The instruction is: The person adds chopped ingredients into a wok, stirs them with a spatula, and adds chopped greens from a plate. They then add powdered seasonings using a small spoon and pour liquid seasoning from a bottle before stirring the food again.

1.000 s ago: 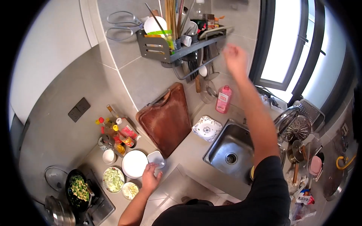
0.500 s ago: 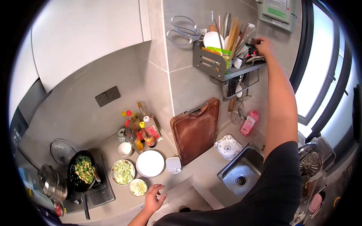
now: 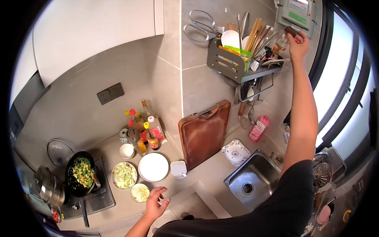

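My right hand is raised at the right end of the wall rack, its fingers closed on a small clear jar with a brown lid. The jar is just above the rack, beside the chopsticks. Low in the view, my left hand is empty with its fingers apart, close to the small bowl of chopped pale food. A white plate, a bowl of shredded greens and a white container are on the counter.
A pan of food is on the stove at left. Bottles stand by the wall. A wooden board leans near a patterned dish, a pink bottle and the sink. Large scissors hang left of the rack.
My right hand has reached up to the rack and lifted the jar off it. My left hand has moved away from the white container, down toward the counter's front edge. The view has shifted.
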Available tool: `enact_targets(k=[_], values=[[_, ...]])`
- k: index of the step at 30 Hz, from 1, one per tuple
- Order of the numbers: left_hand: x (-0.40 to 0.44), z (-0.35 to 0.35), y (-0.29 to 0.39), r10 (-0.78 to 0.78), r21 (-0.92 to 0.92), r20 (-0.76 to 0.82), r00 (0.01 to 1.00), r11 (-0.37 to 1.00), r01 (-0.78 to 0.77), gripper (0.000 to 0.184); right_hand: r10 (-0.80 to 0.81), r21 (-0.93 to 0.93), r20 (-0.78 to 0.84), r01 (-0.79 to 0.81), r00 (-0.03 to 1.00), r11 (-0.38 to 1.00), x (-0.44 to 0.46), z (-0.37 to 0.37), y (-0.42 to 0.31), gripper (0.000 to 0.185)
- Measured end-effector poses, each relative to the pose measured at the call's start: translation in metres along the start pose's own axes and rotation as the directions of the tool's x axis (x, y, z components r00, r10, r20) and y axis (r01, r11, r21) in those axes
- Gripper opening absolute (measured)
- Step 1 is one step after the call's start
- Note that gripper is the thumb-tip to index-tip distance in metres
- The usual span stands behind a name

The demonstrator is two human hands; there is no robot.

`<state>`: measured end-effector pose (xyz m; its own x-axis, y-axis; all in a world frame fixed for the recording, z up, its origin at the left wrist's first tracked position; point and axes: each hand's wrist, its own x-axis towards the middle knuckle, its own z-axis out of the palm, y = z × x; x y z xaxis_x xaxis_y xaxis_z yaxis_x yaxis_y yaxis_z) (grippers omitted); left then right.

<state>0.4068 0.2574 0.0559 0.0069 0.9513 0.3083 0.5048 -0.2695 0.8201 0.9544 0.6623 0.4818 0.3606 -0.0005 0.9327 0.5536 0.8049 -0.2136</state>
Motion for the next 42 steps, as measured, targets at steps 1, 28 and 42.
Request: enact_targets(k=[1, 28, 42], values=[[0.003, -0.003, 0.006, -0.011, -0.012, 0.007, 1.000, 1.000, 0.011, 0.043, -0.012, 0.038, 0.020, 0.012, 1.000, 0.999, 0.004, -0.003, -0.028, 0.054], [-0.125, -0.206, -0.024, -0.037, 0.177, -0.323, 0.946, 0.979, 0.099, 0.053, -0.135, 0.189, 0.981, -0.525, 0.141, 0.830, -0.476, 0.101, -0.616, 0.031], [-0.191, -0.320, -0.061, -0.232, -0.044, -0.262, 0.937, 0.973, 0.228, 0.052, 0.011, -0.272, 0.962, -0.962, -0.271, 0.031, -0.559, 0.166, -0.710, 0.035]])
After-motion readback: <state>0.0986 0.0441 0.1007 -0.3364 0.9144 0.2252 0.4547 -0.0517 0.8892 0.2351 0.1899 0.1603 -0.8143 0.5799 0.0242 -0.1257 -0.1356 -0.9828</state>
